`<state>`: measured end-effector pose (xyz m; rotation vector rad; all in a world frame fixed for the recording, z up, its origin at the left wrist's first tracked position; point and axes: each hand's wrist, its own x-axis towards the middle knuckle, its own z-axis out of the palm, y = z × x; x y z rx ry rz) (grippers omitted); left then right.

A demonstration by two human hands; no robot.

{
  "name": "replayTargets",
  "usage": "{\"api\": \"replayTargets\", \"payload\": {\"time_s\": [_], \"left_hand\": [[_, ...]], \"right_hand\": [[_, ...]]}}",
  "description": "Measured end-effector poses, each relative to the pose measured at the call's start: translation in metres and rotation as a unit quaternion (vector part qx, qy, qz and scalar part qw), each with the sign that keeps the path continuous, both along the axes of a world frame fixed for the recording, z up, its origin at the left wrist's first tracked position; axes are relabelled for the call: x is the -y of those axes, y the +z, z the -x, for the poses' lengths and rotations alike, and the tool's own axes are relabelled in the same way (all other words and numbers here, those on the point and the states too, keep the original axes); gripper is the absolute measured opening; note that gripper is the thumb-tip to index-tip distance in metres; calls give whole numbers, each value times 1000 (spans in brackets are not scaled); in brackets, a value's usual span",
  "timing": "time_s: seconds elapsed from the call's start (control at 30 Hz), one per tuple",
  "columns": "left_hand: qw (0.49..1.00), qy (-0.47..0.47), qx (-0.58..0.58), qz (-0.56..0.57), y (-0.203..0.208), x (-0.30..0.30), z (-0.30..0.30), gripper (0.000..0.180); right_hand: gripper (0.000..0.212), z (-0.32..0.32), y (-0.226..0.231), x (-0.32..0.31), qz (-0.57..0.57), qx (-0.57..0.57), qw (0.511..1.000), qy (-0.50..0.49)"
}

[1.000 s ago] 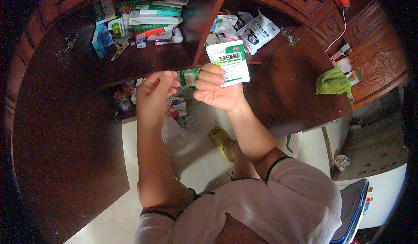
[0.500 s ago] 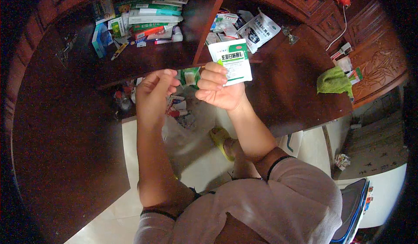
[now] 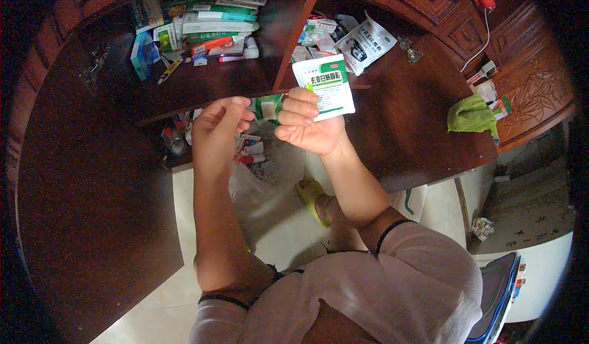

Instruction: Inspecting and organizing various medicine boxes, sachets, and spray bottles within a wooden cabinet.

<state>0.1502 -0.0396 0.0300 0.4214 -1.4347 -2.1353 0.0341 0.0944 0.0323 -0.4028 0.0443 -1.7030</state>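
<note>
Right hand [image 3: 316, 133] grips the packet [image 3: 334, 89] by its lower left edge, before the shelf [image 3: 267, 74] — likely to keep it readable; left hand [image 3: 215, 132] curled nearby — I cannot tell if around anything

The packet [image 3: 335, 94] is white with green at the top corner, a green strip low down and black marks. The bag [image 3: 370, 45] is silvery white with black patches. The desk [image 3: 92, 191] is dark red-brown. The towel [image 3: 471, 114] is bright green and the slipper [image 3: 311, 198] is yellow-green. The shirt [image 3: 423, 270] is pinkish grey with black edges. The door [image 3: 543, 95] is orange-brown with a leafy pattern. The cord [image 3: 486, 37] is white.
</note>
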Motion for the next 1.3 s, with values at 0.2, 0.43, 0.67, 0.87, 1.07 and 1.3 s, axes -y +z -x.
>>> {"api": "replayTargets", "payload": {"time_s": [0.2, 0.43, 0.67, 0.87, 1.07, 1.3], "left_hand": [[1000, 7, 8, 9, -1, 1, -1, 18], [1000, -8, -4, 23, -6, -1, 2, 18], [999, -11, -2, 49, -6, -2, -1, 23], [1000, 2, -7, 11, -4, -1, -4, 15], [1000, 2, -7, 14, -4, -1, -3, 15], [1000, -5, -9, 13, -4, -2, -3, 17]], "right_hand": [[21, -3, -1, 2, -10, 5, 1000, -7], [22, -5, -1, 2, -22, 14, 999, -19], [25, -5, 0, 1, -6, -2, 1000, -7], [26, -9, 1, 0, -8, -19, 1000, -15], [26, -9, 0, 0, -12, -27, 999, -30], [25, -10, 0, -1, -33, -19, 998, -40]]}}
